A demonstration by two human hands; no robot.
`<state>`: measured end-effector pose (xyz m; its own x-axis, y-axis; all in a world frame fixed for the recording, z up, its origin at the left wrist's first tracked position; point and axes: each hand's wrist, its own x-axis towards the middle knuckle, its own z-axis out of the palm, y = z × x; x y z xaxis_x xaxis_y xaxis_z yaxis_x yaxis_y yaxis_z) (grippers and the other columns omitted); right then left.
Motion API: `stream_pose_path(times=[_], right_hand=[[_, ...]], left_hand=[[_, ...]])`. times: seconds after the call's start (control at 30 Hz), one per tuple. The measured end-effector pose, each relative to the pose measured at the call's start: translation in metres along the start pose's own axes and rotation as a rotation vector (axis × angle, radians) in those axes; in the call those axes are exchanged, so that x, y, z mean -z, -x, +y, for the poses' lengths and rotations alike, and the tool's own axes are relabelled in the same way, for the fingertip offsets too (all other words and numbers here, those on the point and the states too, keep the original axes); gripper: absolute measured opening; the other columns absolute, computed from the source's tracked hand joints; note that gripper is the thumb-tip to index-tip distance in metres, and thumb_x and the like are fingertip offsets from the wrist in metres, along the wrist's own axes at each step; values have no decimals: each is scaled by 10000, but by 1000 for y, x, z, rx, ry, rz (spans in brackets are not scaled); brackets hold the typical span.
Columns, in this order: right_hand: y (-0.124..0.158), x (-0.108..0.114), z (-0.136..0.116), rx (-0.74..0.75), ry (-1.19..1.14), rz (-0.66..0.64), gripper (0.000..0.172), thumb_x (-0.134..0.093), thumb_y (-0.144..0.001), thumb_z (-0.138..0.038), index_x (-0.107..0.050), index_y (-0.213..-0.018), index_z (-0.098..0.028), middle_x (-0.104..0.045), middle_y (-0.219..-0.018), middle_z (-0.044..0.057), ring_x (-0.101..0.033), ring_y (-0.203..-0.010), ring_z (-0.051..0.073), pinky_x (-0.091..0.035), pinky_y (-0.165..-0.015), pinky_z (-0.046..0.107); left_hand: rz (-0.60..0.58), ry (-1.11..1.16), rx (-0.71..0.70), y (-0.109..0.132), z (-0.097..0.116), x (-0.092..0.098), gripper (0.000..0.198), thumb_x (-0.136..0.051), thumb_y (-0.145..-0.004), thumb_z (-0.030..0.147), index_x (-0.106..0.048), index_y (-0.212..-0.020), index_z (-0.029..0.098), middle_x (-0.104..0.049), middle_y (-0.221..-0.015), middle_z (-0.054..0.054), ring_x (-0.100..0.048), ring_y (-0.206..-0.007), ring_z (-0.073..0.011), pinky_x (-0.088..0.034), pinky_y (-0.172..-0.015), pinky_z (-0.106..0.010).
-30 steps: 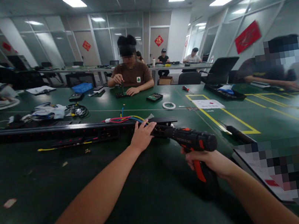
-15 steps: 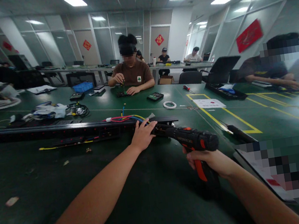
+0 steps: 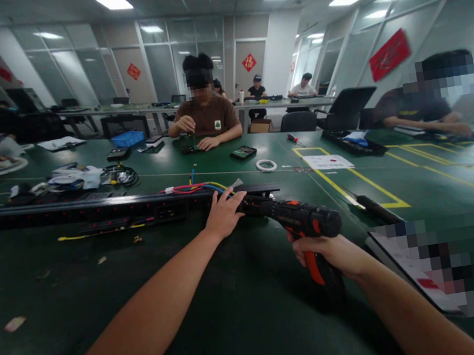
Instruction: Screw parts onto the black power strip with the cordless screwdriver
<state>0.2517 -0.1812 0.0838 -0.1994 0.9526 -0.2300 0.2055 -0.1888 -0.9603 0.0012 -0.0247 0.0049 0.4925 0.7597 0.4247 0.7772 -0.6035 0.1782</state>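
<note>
My right hand (image 3: 326, 250) is wrapped round the orange-and-black grip of a cordless drill (image 3: 308, 217). The drill's nose points left and away from me, toward the right end of a long black metal bar (image 3: 103, 206). My left hand (image 3: 224, 212) lies on that end of the bar with its fingers spread. Red, yellow and blue wires (image 3: 194, 188) come out of the bar just beyond the left fingers. The drill's tip is hard to make out beside that hand. A black strip with a yellow wire (image 3: 110, 226) lies along the bar's near side.
A white ring (image 3: 266, 165), a red screwdriver (image 3: 293, 138) and yellow tape outlines lie on the green table beyond the bar. Nearer on the right are a black-handled tool (image 3: 378, 208) and a clipboard (image 3: 436, 290). Across the table a person (image 3: 205, 117) works on a small part.
The view has shifted slightly, so everything sits a little further left. Both hands and the drill keep their places against the bar.
</note>
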Motion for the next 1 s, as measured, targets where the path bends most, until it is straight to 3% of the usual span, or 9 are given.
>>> stream_pose_path(times=[0.67,1.0], right_hand=[[0,0,1,7,12,-7,232,-770,-698,-354,-673,-858,-218,-656,-615,-20,-633,-592,196,-489,-597,312],[-1,0,3,2,-4,-10,240,-778,-700,-357,-682,-861,-207,-678,-607,-12,-632,-602,195,-496,-629,317]], left_hand=[[-30,-41,1,-1,2,2,723,-692,-1023,273,-405,-1684,333,-522,-1684,-74,-338,-1637,-308,-210,-1331,-650],[-4,-28,-3,-1,-1,-4,661,-661,-1042,271,-436,-1663,300,-520,-1686,-69,-342,-1634,-290,-195,-1339,-639]])
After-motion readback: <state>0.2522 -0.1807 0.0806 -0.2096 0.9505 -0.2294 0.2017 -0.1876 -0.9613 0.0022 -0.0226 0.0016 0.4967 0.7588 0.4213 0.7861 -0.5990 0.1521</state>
